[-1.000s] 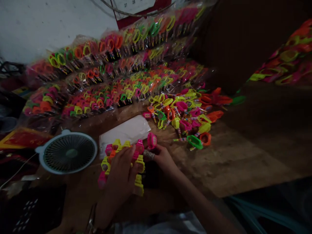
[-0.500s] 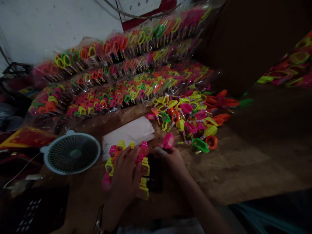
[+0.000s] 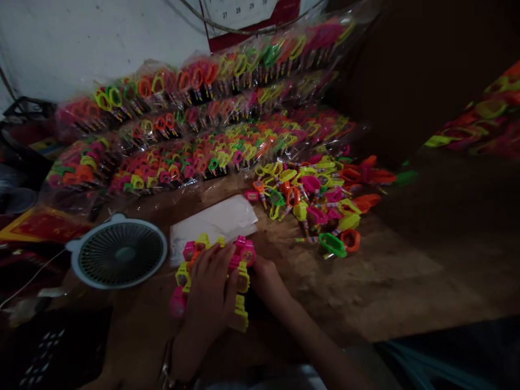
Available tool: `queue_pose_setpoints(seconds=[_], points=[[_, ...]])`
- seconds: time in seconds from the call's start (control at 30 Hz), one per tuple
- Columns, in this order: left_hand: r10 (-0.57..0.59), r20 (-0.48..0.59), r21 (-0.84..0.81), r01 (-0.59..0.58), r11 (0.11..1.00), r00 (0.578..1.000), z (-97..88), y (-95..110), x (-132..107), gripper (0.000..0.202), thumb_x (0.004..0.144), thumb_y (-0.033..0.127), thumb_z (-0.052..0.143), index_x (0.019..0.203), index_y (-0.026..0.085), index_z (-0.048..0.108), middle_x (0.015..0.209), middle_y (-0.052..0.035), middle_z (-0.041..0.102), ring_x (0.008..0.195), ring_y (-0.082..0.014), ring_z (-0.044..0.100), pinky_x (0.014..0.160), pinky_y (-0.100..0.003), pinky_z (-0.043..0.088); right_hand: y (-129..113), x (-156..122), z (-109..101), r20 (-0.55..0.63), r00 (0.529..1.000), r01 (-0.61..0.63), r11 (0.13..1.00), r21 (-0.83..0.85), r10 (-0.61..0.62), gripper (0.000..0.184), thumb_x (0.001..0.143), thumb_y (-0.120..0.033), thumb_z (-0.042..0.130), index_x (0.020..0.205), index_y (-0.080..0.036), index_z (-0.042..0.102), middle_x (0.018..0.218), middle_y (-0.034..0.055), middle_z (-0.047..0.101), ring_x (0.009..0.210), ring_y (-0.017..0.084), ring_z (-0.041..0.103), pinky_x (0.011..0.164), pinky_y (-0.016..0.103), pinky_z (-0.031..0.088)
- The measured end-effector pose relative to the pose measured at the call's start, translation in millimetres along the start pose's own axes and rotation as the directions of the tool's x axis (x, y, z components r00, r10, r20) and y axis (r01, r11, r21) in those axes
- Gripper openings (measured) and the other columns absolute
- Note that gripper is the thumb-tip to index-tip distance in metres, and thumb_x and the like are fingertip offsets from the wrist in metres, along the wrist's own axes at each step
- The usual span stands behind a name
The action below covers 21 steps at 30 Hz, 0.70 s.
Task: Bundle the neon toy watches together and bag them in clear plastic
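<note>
My left hand [image 3: 211, 292] lies stretched over a cluster of bright plastic toy watches, fingers extended and resting on them. Yellow toy watches [image 3: 242, 280] and a pink one [image 3: 177, 302] stick out around it. My right hand [image 3: 267, 279] is closed at the cluster's right side, pinching a pink toy watch [image 3: 247, 253] whose face shows above the fingers. Its lower part is hidden by the hand. Beneath the cluster, a dark board [image 3: 260, 307] shows partly on the wooden table.
A pile of loose toy watches [image 3: 311, 184] lies beyond my right hand. Behind stand rows of bagged toy watches [image 3: 195, 124]. A folded white sheet [image 3: 215, 219] and a round fan [image 3: 124, 253] sit ahead and left. Another dark board [image 3: 60, 346] lies at lower left.
My right hand has moved left and slightly down, bringing the pink toy watch against the cluster's right edge. My left hand stays in nearly the same place.
</note>
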<state>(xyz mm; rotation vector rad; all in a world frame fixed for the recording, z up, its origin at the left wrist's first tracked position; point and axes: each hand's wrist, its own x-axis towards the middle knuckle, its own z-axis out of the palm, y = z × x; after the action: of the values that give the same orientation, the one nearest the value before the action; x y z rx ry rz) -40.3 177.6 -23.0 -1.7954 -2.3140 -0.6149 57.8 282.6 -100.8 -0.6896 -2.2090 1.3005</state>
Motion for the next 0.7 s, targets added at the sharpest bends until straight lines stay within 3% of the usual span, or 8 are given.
queue_pose_setpoints(seconds=[0.1,0.2,0.3,0.4,0.43,0.5,0.6,0.7], points=[[0.014,0.026,0.022,-0.015,1.000,1.000,-1.7,2,8,0.048,0.090,0.026,0.044,0.137,0.020,0.038,0.133,-0.0080,0.053,0.122,-0.0262,0.044,0.104,-0.049,0.032,-2,0,4,-0.006,1.000,0.023,1.000,0.019,-0.023,0.027,0.076,-0.007,0.051,0.096,-0.017,0.066,0.093,0.0080,0.070,0.080,0.018,0.065,0.074,0.026,0.049],[0.048,0.084,0.090,-0.056,0.994,0.995,-2.5,4,19,0.047,0.090,0.030,0.044,0.136,0.021,0.041,0.140,-0.0063,0.047,0.127,-0.0308,0.038,0.105,-0.055,0.027,-3,1,-15,0.036,0.998,0.051,0.997,0.055,-0.053,0.025,0.074,-0.009,0.056,0.096,-0.018,0.066,0.092,0.0055,0.071,0.081,0.017,0.065,0.074,0.025,0.049],[0.138,0.148,0.112,-0.155,0.982,0.979,1.4,3,25,0.042,0.091,0.030,0.043,0.133,0.027,0.045,0.143,-0.0013,0.044,0.132,-0.0322,0.033,0.106,-0.059,0.022,-3,2,-56,-0.085,0.981,-0.186,0.962,-0.200,0.172,0.042,0.076,-0.012,0.056,0.118,-0.017,0.057,0.085,0.0066,0.071,0.074,0.019,0.067,0.066,0.026,0.050],[0.162,0.177,0.077,-0.177,0.981,0.971,6.9,1,26,0.039,0.092,0.029,0.041,0.131,0.028,0.047,0.140,-0.0006,0.047,0.128,-0.0284,0.039,0.106,-0.055,0.024,-4,2,-92,-0.318,0.853,-0.522,0.655,-0.547,0.414,0.039,0.082,-0.015,0.049,0.120,-0.014,0.055,0.082,0.0135,0.070,0.069,0.024,0.068,0.058,0.029,0.048],[0.152,0.174,0.069,-0.166,0.984,0.973,7.9,0,25,0.038,0.092,0.028,0.040,0.129,0.028,0.049,0.139,-0.0010,0.048,0.127,-0.0276,0.040,0.106,-0.055,0.024,-5,1,-100,-0.352,0.829,-0.555,0.564,-0.612,0.433,0.034,0.083,-0.016,0.048,0.115,-0.013,0.057,0.085,0.0157,0.069,0.069,0.024,0.068,0.057,0.029,0.047],[0.129,0.170,0.052,-0.139,0.989,0.977,7.8,1,25,0.035,0.093,0.027,0.038,0.126,0.026,0.051,0.137,-0.0018,0.050,0.128,-0.0268,0.039,0.107,-0.054,0.024,-2,-3,-108,-0.384,0.824,-0.559,0.490,-0.669,0.416,0.025,0.083,-0.019,0.048,0.105,-0.014,0.060,0.093,0.0179,0.067,0.072,0.024,0.068,0.056,0.028,0.046],[0.101,0.181,0.023,-0.107,0.994,0.978,4.5,4,26,0.033,0.094,0.024,0.034,0.121,0.024,0.053,0.136,-0.0022,0.052,0.129,-0.0251,0.038,0.108,-0.053,0.024,8,-12,-106,-0.461,0.801,-0.597,0.563,-0.572,0.382,0.024,0.082,-0.015,0.046,0.102,-0.014,0.057,0.095,0.0171,0.066,0.074,0.024,0.067,0.060,0.030,0.046],[0.082,0.205,0.000,-0.084,0.996,0.975,1.7,7,28,0.032,0.094,0.022,0.032,0.119,0.023,0.052,0.135,-0.0032,0.052,0.128,-0.0227,0.039,0.109,-0.050,0.024,18,-20,-90,-0.485,0.797,-0.478,0.867,-0.140,0.361,0.028,0.077,-0.017,0.051,0.105,-0.016,0.052,0.089,0.0112,0.067,0.077,0.023,0.065,0.067,0.032,0.048]])
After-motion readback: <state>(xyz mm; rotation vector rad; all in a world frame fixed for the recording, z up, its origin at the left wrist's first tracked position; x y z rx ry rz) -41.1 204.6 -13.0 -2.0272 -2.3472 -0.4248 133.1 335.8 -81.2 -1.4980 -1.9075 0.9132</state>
